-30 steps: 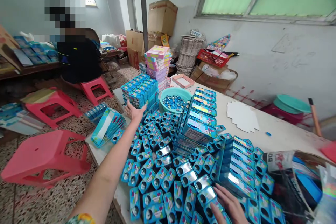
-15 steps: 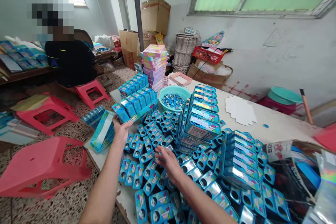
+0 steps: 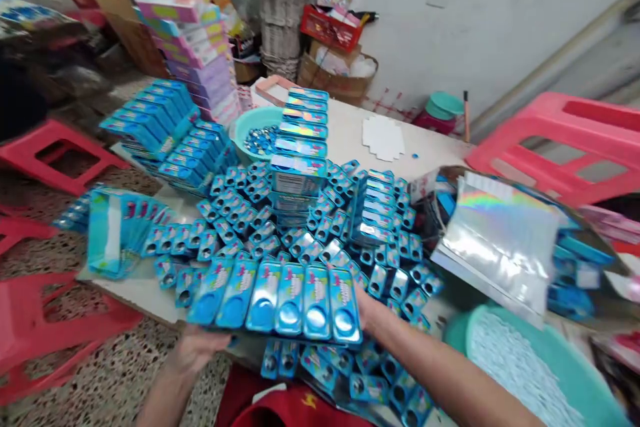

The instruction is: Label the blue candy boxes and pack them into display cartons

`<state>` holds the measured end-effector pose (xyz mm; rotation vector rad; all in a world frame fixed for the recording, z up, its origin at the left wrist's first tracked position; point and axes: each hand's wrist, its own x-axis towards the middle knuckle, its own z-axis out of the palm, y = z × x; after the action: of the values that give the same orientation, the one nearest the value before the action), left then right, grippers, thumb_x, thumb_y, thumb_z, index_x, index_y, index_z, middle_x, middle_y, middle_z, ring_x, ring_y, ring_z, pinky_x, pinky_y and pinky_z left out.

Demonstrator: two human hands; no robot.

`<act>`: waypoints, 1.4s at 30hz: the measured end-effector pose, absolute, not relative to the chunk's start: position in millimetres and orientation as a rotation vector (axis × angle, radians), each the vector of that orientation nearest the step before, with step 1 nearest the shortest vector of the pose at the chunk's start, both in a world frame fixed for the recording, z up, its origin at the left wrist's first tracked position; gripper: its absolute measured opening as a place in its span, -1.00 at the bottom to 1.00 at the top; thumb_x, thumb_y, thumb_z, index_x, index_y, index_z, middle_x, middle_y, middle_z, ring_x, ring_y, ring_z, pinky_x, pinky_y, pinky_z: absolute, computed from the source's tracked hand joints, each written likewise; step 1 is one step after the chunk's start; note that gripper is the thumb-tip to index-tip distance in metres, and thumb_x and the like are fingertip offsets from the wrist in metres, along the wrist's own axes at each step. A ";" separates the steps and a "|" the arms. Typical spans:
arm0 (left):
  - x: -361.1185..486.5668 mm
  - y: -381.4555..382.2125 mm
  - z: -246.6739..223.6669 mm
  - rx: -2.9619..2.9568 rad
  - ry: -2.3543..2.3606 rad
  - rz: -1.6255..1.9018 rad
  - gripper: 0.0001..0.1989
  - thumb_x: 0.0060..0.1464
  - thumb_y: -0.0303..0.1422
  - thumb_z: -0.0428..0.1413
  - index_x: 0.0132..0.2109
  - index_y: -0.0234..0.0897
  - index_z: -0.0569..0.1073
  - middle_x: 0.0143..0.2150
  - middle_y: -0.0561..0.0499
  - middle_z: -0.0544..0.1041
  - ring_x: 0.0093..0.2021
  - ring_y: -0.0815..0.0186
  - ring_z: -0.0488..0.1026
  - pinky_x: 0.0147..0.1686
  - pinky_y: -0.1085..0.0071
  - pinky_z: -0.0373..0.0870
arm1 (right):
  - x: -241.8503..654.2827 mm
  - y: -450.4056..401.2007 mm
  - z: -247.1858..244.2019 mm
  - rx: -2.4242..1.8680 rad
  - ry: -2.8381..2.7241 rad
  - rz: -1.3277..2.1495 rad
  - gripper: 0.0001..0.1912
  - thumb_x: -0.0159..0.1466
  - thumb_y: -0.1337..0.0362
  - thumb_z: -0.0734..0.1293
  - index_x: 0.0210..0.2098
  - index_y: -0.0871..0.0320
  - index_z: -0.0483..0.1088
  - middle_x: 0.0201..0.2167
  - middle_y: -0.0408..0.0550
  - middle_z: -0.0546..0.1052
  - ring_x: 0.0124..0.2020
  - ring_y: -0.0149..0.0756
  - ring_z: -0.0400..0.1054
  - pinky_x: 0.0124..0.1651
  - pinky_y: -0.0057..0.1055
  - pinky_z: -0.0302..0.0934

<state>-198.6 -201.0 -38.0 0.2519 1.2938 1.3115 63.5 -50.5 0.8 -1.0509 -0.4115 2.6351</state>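
A display tray holding a row of blue boxes (image 3: pixel 290 300), each with a round recess, is tilted toward me above the table's near edge. My right hand (image 3: pixel 364 310) grips its right end, the fingers partly hidden behind it. At the lower left corner my left hand (image 3: pixel 200 347) is blurred, its fingers against the tray's underside. Beneath and behind lie many small blue boxes with round windows (image 3: pixel 250 213). Farther back stand a tall stack of filled trays (image 3: pixel 300 173) and a shorter filled tray (image 3: pixel 375 207). Empty open trays (image 3: pixel 107 230) lie nested at the left.
Filled trays (image 3: pixel 155 117) stand at the back left beside piled pink and purple boxes (image 3: pixel 200 67). A turquoise basin (image 3: pixel 243 130) holds small round pieces. To the right are silvery sheets (image 3: pixel 500 233), a turquoise tub (image 3: pixel 470 333) of pale pieces and a red stool (image 3: pixel 550 140).
The view has swung right and down. Both hands have come nearer, now at a filled tray above the near edge. My left hand has left the filled tray at the back left.
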 end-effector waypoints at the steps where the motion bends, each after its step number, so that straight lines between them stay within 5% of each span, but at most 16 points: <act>1: -175.9 -183.4 -33.2 0.271 1.264 1.218 -0.28 -0.46 -0.55 0.28 -0.01 -0.05 0.45 -0.26 0.06 0.59 -0.26 0.14 0.52 -0.30 0.26 0.49 | 90.6 -56.3 3.0 -1.095 -0.407 2.563 -0.48 0.13 -0.13 0.26 -0.17 0.18 0.43 -0.26 0.07 0.57 -0.19 -0.09 0.47 -0.04 -0.09 0.30; 5: -95.2 -107.9 -14.5 0.453 1.065 1.114 -0.29 -0.39 -0.59 0.17 0.05 -0.23 0.43 -0.32 0.02 0.55 -0.34 0.30 0.46 -0.41 0.49 0.37 | 174.6 -78.1 1.4 -1.192 -0.447 2.290 -0.52 0.01 -0.10 0.36 -0.25 0.15 0.48 -0.31 0.06 0.58 -0.16 -0.06 0.46 -0.03 -0.12 0.30; 10: -39.9 -37.1 -25.1 0.548 1.198 1.104 -0.30 -0.28 -0.53 0.07 0.14 -0.32 0.35 -0.39 0.04 0.51 -0.47 0.41 0.38 -0.42 0.50 0.33 | 197.8 -94.8 -20.1 -1.192 -0.583 2.054 -0.57 0.04 -0.02 0.40 -0.21 0.14 0.49 -0.26 0.00 0.58 -0.13 -0.13 0.43 0.03 -0.15 0.24; 16: -20.3 -3.2 -60.5 0.956 1.480 1.159 -0.52 -0.15 -0.50 -0.01 -0.01 -0.30 0.47 -0.07 -0.05 0.51 -0.09 0.24 0.42 -0.05 0.32 0.34 | 187.4 -76.2 -26.4 -1.471 -1.359 1.480 -0.60 0.06 0.00 0.40 -0.19 0.09 0.50 -0.07 -0.01 0.47 0.04 -0.14 0.27 0.18 -0.13 0.05; 19: -30.1 -15.9 -55.4 1.093 1.648 1.098 -0.58 -0.04 -0.43 0.02 0.02 -0.28 0.43 0.03 -0.07 0.46 0.04 0.19 0.35 0.06 0.27 0.26 | 195.1 -74.4 -5.5 -1.563 -1.557 1.212 -0.64 0.16 0.03 0.32 -0.15 0.10 0.46 -0.08 0.01 0.44 -0.03 -0.19 0.29 0.07 -0.20 0.15; 22: -53.2 -56.2 -24.1 1.183 1.740 0.970 -0.61 0.02 -0.30 0.07 0.02 -0.26 0.40 0.04 -0.09 0.42 0.06 0.18 0.33 0.03 0.28 0.29 | 209.1 -96.8 29.6 -1.563 -1.678 1.376 -0.71 0.22 0.05 0.27 -0.23 0.11 0.42 -0.32 -0.09 0.48 -0.27 -0.30 0.36 -0.18 -0.36 0.24; 26: -65.8 -127.2 21.0 1.391 1.225 0.354 -0.73 0.03 -0.25 0.09 -0.11 -0.20 0.48 -0.11 -0.01 0.51 -0.11 0.25 0.42 -0.10 0.39 0.34 | 228.3 -144.7 47.6 -1.444 -2.224 1.594 -0.70 0.07 0.15 0.41 -0.19 0.05 0.42 -0.24 -0.09 0.52 -0.22 -0.24 0.39 -0.22 -0.41 0.20; 29: -47.8 -158.4 26.2 1.531 0.970 0.105 -0.75 0.07 -0.32 0.03 -0.10 -0.14 0.50 -0.17 0.05 0.54 -0.19 0.30 0.44 -0.17 0.47 0.31 | 236.1 -166.4 30.5 -1.517 -2.529 1.469 -0.85 0.14 0.29 0.34 -0.27 0.04 0.45 -0.30 -0.08 0.55 -0.30 -0.26 0.41 -0.30 -0.44 0.12; 34: -23.5 -166.5 3.3 1.689 1.165 0.099 -0.67 0.21 -0.31 -0.18 -0.26 -0.25 0.47 -0.34 0.02 0.51 -0.34 0.33 0.41 -0.32 0.48 0.23 | 240.6 -161.6 7.4 -1.685 -2.522 1.249 -0.81 0.28 0.24 0.22 -0.38 0.07 0.45 -0.47 -0.10 0.54 -0.44 -0.32 0.39 -0.43 -0.47 -0.03; 38: -41.6 -172.6 -3.3 1.644 1.402 0.119 -0.70 0.20 -0.26 -0.16 -0.36 -0.26 0.40 -0.48 0.08 0.43 -0.46 0.35 0.34 -0.43 0.49 0.17 | 238.3 -148.0 6.2 -1.714 -2.440 1.085 -0.81 0.27 0.15 0.25 -0.36 0.08 0.45 -0.46 -0.12 0.54 -0.41 -0.32 0.38 -0.39 -0.47 -0.01; 42: -57.6 -187.1 2.1 1.749 1.668 0.199 -0.73 0.15 -0.20 -0.07 -0.23 -0.23 0.44 -0.26 -0.02 0.52 -0.26 0.23 0.43 -0.28 0.41 0.26 | 236.0 -145.8 3.1 -1.496 -2.394 1.212 -0.84 0.28 0.25 0.23 -0.33 0.09 0.45 -0.39 -0.11 0.54 -0.35 -0.34 0.37 -0.30 -0.47 0.08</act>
<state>-57.6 -187.1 2.1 1.7488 1.6683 0.1992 236.0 -145.8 3.1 -1.4962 -2.3938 1.2120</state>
